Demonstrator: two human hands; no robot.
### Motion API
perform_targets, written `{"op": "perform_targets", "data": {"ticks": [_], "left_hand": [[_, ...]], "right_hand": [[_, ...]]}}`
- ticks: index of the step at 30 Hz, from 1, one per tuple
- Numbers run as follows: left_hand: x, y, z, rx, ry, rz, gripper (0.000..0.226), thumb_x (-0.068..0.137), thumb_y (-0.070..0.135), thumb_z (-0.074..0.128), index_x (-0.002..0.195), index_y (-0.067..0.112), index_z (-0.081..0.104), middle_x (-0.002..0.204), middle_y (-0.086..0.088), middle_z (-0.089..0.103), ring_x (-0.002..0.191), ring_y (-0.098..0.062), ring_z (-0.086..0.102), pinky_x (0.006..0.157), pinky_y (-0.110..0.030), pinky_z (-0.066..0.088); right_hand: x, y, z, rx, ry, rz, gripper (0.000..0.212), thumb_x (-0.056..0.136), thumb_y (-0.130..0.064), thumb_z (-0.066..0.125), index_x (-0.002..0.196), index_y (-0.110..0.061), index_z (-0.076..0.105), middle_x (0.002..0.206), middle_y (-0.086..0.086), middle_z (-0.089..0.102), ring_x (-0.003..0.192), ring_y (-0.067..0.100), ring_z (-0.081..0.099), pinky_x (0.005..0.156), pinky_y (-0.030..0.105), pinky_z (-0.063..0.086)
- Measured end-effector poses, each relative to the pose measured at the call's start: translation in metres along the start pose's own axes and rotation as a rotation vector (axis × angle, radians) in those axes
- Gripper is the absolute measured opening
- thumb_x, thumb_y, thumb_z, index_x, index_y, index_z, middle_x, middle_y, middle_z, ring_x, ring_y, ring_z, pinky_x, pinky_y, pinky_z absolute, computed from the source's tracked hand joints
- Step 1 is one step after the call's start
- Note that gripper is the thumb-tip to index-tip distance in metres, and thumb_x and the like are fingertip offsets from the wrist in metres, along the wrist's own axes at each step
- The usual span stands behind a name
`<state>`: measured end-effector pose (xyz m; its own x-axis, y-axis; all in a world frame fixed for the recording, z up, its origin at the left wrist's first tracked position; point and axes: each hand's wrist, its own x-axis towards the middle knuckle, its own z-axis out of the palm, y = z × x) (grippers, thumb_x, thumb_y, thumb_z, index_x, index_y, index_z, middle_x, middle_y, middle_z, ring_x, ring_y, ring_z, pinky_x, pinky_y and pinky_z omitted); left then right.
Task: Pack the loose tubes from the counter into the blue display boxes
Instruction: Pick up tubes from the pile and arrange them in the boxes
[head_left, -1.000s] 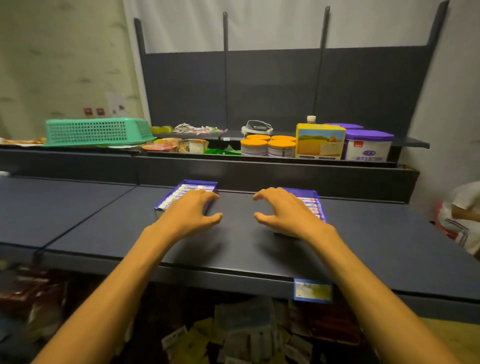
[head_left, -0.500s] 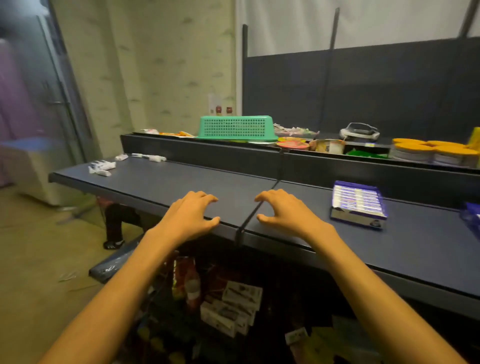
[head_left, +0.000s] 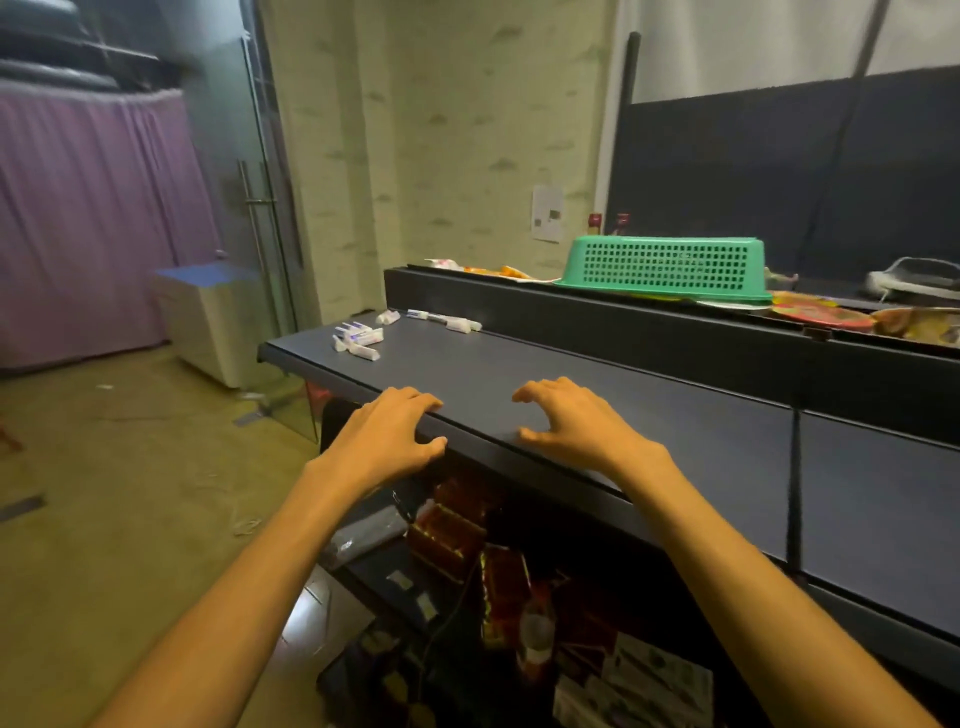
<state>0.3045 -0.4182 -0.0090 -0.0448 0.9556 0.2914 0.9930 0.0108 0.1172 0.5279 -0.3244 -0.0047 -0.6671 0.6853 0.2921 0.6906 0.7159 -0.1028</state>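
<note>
Several loose white tubes (head_left: 357, 340) lie in a small pile at the far left end of the dark counter (head_left: 597, 410). A few more tubes (head_left: 447, 320) lie in a row against the back ledge. My left hand (head_left: 387, 436) hovers over the counter's front edge with loosely curled fingers and holds nothing. My right hand (head_left: 574, 421) hovers over the counter beside it, also empty, fingers relaxed. The tubes are well beyond both hands, up and to the left. No blue display box is in view.
An upturned green basket (head_left: 670, 267) sits on the raised back ledge, with packets and a plate to its right. Boxes and a bottle (head_left: 535, 636) crowd the shelf under the counter. A white cabinet (head_left: 208, 317) and purple curtain stand left.
The view has swung left along the counter. The two blue boxes have gone out of view on the right, and the loose tubes have come closer. Both hands stay empty.
</note>
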Motion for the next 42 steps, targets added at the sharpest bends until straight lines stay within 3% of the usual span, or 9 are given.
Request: {"op": "perform_targets", "data": {"ticks": [16,27,30,36,42], "left_hand": [[0.196,-0.178,0.028,-0.075,-0.030,0.044,0.054,0.090,0.045,0.059,0.139,0.027,0.046,0.144,0.001,0.046,0.132,-0.018,0.041,0.104,-0.039,0.039],[0.327,-0.293,0.056,-0.159,-0.049,0.229,0.052,0.087,0.042,0.060,0.136,0.028,0.049,0.145,0.001,0.047,0.133,-0.019,0.042,0.107,-0.040,0.040],[0.360,-0.310,0.060,-0.167,-0.057,0.299,0.051,0.088,0.042,0.061,0.136,0.028,0.048,0.135,0.000,0.053,0.122,-0.019,0.050,0.100,-0.037,0.045],[0.416,-0.321,0.079,-0.221,-0.095,0.422,0.048,0.089,0.036,0.063,0.134,0.024,0.050,0.134,0.000,0.053,0.122,-0.018,0.049,0.098,-0.033,0.042],[0.466,-0.308,0.099,-0.243,-0.141,0.457,0.041,0.089,0.029,0.065,0.129,0.022,0.056,0.122,-0.001,0.060,0.105,-0.018,0.056,0.090,-0.033,0.049]], "right_hand": [[0.220,-0.002,0.056,-0.059,-0.060,0.109,0.051,0.092,-0.039,0.060,0.138,-0.024,0.045,0.142,0.001,0.049,0.129,0.022,0.044,0.103,0.040,0.040],[0.334,-0.022,0.093,-0.056,-0.052,0.335,0.051,0.089,-0.037,0.065,0.136,-0.026,0.048,0.140,0.001,0.049,0.121,0.021,0.051,0.101,0.039,0.045],[0.355,-0.029,0.098,-0.060,-0.042,0.417,0.050,0.090,-0.036,0.064,0.136,-0.026,0.048,0.139,0.001,0.050,0.122,0.020,0.050,0.101,0.035,0.044],[0.381,-0.028,0.108,-0.053,-0.030,0.544,0.048,0.090,-0.038,0.064,0.134,-0.027,0.050,0.134,0.001,0.054,0.117,0.019,0.053,0.098,0.034,0.045],[0.394,-0.009,0.110,-0.061,-0.043,0.636,0.046,0.091,-0.037,0.063,0.133,-0.026,0.050,0.132,0.000,0.055,0.117,0.017,0.051,0.099,0.034,0.045]]}}
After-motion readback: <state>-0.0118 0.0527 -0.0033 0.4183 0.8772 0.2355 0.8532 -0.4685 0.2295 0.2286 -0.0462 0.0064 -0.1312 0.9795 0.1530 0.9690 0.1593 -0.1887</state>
